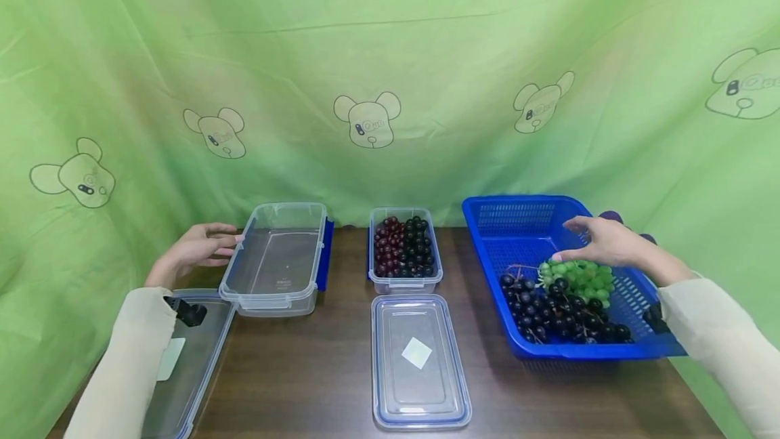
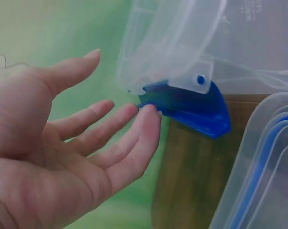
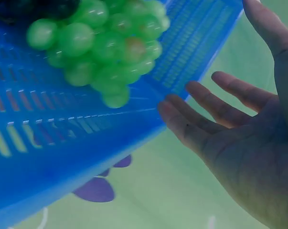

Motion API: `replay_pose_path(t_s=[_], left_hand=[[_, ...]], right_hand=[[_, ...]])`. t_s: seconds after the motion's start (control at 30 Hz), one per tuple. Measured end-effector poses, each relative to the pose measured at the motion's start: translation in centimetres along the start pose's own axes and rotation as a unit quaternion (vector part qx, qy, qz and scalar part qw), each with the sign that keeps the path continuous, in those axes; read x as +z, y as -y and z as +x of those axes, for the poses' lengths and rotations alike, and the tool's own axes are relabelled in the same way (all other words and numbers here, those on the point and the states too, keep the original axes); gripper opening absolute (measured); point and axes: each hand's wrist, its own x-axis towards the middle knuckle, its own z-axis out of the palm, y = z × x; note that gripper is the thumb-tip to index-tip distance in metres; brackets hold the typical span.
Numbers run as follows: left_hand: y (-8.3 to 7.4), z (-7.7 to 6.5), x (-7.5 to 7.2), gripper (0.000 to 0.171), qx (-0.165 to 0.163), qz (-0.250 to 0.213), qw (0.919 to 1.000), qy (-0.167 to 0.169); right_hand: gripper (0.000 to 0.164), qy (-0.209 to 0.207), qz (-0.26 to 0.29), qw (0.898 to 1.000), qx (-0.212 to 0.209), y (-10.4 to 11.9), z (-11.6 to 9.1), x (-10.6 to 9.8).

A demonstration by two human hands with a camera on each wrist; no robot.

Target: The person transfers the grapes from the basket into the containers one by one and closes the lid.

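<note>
My left hand (image 1: 201,247) is at the left side of a large clear plastic box (image 1: 277,256). Its fingers are loosely bent, and in the left wrist view the fingertips reach the edge of the box's blue latch (image 2: 196,112). Over a blue plastic basket (image 1: 492,229) hovers my right hand (image 1: 606,244), thumb and fingers spread. Below it lies a bunch of green grapes (image 1: 585,280), beside black grapes (image 1: 542,314). The right wrist view shows the hand's fingers apart, near the basket rim, with nothing between them.
A smaller clear box (image 1: 405,284) in the middle holds dark red grapes (image 1: 388,249) and black grapes (image 1: 417,249). In front of it lies its blue-edged lid (image 1: 420,388). A larger lid (image 1: 198,351) lies beside the left forearm. A green curtain (image 1: 426,175) hangs behind the table.
</note>
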Motion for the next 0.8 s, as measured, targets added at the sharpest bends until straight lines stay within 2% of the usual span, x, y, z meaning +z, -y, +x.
replay_pose_path(t_s=[0.17,0.37,0.6,0.8], left_hand=[[1.2,0.2,-0.2,0.077,0.003,-0.053,0.9985,0.013],[2.2,0.6,-0.5,0.072,0.006,-0.137,0.9899,0.036],[2.9,1.1,-0.6,0.068,0.004,-0.179,0.9828,0.044],[3.1,1.4,-0.8,0.069,0.015,-0.22,0.9738,0.056]], right_hand=[[0.093,0.023,0.002,1.0,0.004,-1.3,-0.1,0.8],[0.094,0.051,0.011,0.999,0.014,-1.7,-0.2,1.3],[0.095,0.093,0.023,0.995,0.008,-1.6,0.0,1.5],[0.096,0.106,0.018,0.994,0.013,-1.6,0.2,1.8]])
